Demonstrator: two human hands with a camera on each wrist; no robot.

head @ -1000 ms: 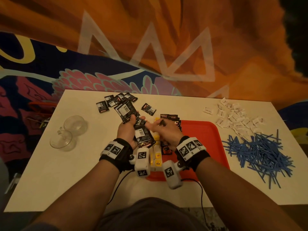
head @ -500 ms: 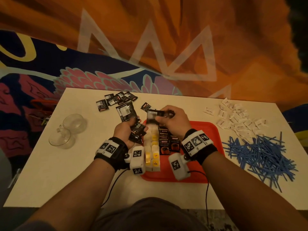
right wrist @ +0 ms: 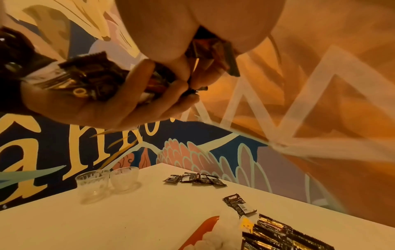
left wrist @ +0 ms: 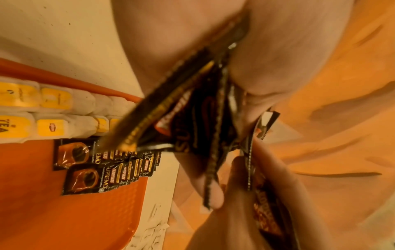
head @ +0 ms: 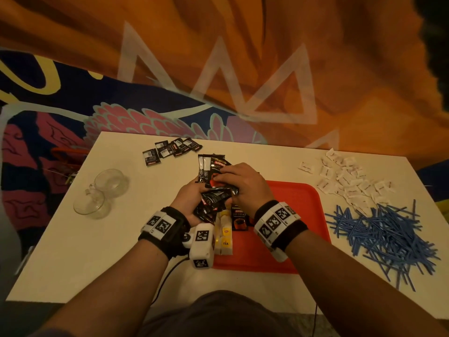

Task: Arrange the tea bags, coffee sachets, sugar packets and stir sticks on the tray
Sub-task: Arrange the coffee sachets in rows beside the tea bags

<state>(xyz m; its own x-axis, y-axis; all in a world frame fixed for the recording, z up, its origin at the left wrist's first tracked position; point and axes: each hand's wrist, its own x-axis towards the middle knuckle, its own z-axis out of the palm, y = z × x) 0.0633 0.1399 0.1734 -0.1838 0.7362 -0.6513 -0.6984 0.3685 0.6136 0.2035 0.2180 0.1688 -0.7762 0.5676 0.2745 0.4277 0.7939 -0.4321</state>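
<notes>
Left hand (head: pixel 192 203) clutched a fanned bundle of coffee sachets (head: pixel 213 203) above the tray's (head: pixel 298 198) far-left corner; right hand (head: pixel 243 183) pinched the top sachet (head: pixel 216 176). The laid row of sachets (head: pixel 239 218) sat just below, nearer the right hand, running away along the bench (head: pixel 97 251).

Two clear glass cups (head: pixel 100 193) stand side by side, touching, on the white table (head: pixel 60 251), near its left edge, before the painted wall (head: pixel 243 57).
</notes>
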